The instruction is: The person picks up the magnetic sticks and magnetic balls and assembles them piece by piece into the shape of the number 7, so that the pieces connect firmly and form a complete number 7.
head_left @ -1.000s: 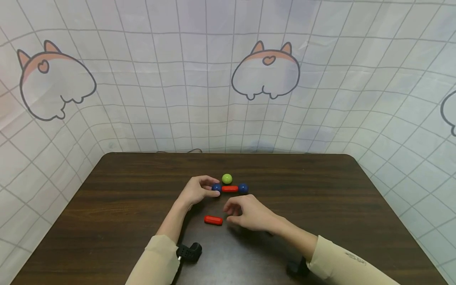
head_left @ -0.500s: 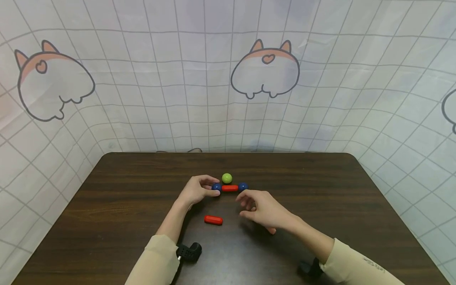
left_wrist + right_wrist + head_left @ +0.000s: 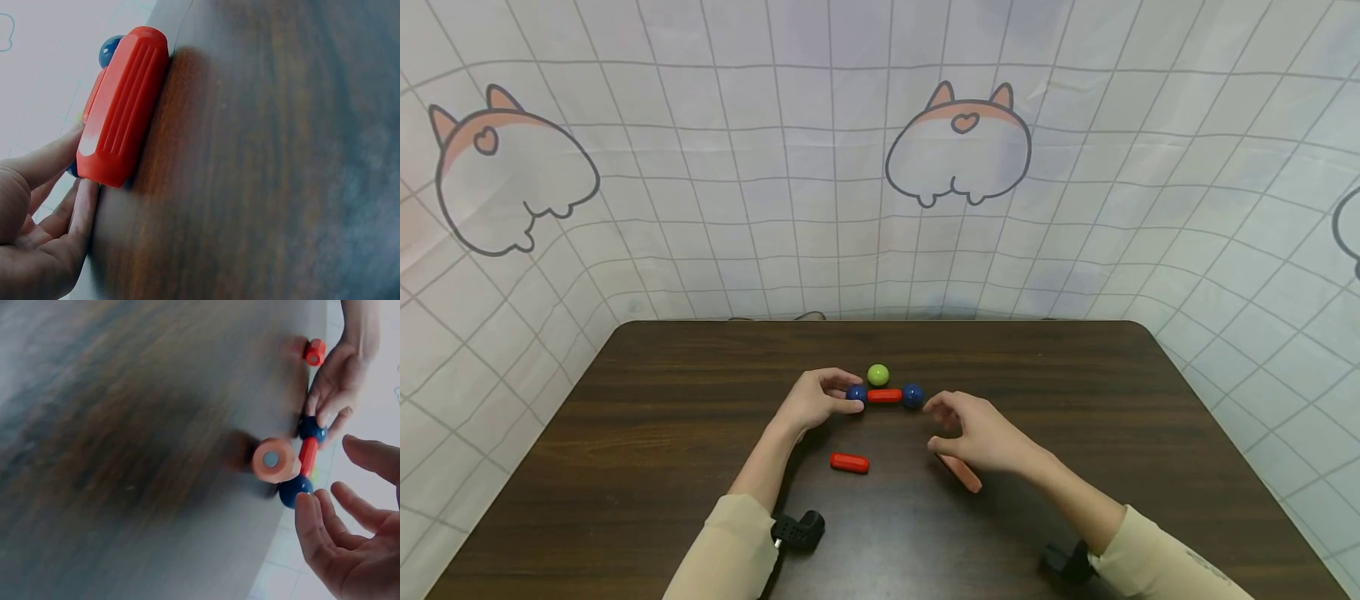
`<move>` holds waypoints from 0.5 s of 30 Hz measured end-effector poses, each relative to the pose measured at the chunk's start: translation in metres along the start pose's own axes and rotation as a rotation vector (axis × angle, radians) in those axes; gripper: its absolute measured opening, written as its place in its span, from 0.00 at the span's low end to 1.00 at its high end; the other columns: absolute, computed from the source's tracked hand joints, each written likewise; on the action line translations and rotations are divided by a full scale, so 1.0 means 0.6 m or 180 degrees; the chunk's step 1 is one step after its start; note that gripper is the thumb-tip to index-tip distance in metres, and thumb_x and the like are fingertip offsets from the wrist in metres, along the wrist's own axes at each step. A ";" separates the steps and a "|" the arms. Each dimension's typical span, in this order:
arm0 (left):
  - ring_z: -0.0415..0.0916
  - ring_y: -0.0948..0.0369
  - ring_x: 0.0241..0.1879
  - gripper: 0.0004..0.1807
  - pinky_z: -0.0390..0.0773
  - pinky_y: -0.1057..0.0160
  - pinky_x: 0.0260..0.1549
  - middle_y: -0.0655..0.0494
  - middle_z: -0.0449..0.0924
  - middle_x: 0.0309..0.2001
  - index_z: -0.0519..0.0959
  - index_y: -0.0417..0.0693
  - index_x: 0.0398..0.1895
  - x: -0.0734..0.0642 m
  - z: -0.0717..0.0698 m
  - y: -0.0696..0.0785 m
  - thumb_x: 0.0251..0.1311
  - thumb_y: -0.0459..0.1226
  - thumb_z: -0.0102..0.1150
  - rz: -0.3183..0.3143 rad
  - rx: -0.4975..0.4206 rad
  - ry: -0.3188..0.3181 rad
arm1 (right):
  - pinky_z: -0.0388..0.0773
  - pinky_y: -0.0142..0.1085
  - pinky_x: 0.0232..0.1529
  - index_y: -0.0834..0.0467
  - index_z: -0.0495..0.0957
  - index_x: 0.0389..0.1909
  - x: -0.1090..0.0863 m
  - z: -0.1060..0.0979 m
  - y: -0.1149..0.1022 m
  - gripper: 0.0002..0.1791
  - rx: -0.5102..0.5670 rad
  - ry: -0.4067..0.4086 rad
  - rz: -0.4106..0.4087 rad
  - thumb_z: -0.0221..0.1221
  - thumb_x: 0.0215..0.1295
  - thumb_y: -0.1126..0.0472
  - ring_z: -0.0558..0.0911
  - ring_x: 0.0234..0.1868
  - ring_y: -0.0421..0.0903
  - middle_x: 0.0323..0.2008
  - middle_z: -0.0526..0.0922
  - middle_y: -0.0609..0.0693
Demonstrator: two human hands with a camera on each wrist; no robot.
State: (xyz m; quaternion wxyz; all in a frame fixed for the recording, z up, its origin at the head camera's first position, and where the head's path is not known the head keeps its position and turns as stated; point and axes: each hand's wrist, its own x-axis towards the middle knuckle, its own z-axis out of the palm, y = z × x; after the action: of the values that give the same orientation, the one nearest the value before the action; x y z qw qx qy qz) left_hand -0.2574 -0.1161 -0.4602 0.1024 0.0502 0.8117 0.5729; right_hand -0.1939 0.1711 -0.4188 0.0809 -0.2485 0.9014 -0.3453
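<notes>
My left hand (image 3: 816, 402) pinches the left blue ball (image 3: 856, 394) between thumb and fingers. That ball, a red magnetic rod (image 3: 884, 396) and a second blue ball (image 3: 913, 395) lie in one row, end to end. Just right of the row, my right hand (image 3: 981, 429) hovers with relaxed fingers and nothing in its grasp. Its fingertips are close to the second ball in the right wrist view; whether they touch is unclear. A salmon-coloured rod (image 3: 961, 472) lies partly beneath this hand, its grey end disc facing the right wrist camera.
A lime-green ball (image 3: 877, 375) sits just behind the row. Nearer the front, a loose red rod (image 3: 849, 463) lies on the dark wooden table (image 3: 662, 467). A white grid-patterned curtain (image 3: 820, 167) hangs behind the table's back edge.
My right hand has moved rightward and slightly farther back, away from the loose red rod, and more of the salmon rod shows. My left hand stays put on the ball.
</notes>
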 end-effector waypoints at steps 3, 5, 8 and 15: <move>0.81 0.56 0.43 0.18 0.78 0.52 0.50 0.52 0.85 0.44 0.87 0.45 0.50 0.000 0.000 0.000 0.55 0.30 0.77 -0.0004 -0.0005 0.0002 | 0.77 0.45 0.49 0.62 0.77 0.59 -0.005 -0.002 0.004 0.22 0.0011 -0.0049 0.0037 0.68 0.67 0.59 0.79 0.47 0.48 0.49 0.82 0.53; 0.80 0.56 0.43 0.18 0.78 0.53 0.50 0.52 0.85 0.44 0.87 0.45 0.50 0.000 0.000 -0.001 0.55 0.30 0.77 -0.0002 -0.0005 0.0003 | 0.76 0.43 0.47 0.62 0.77 0.58 -0.007 -0.004 0.006 0.23 0.0013 -0.0080 0.0071 0.69 0.67 0.59 0.79 0.45 0.47 0.46 0.81 0.52; 0.80 0.55 0.44 0.18 0.78 0.53 0.50 0.52 0.85 0.45 0.87 0.45 0.50 0.000 0.000 0.000 0.54 0.30 0.77 0.0006 0.0006 0.0006 | 0.76 0.40 0.43 0.64 0.77 0.58 -0.010 -0.005 0.008 0.24 0.0024 -0.0136 0.0106 0.71 0.64 0.60 0.78 0.40 0.45 0.41 0.80 0.49; 0.80 0.56 0.44 0.18 0.78 0.53 0.49 0.53 0.85 0.45 0.87 0.45 0.50 0.002 0.000 -0.002 0.55 0.30 0.77 0.0033 0.0032 0.0013 | 0.74 0.36 0.32 0.64 0.77 0.55 -0.015 -0.005 0.016 0.24 0.0010 -0.0276 0.0186 0.73 0.60 0.62 0.75 0.30 0.41 0.37 0.78 0.49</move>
State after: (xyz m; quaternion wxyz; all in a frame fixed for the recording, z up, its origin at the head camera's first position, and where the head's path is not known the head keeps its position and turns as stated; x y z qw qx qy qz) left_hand -0.2585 -0.1161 -0.4617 0.0975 0.0538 0.8144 0.5695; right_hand -0.1909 0.1835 -0.4229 0.1302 -0.2366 0.9034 -0.3331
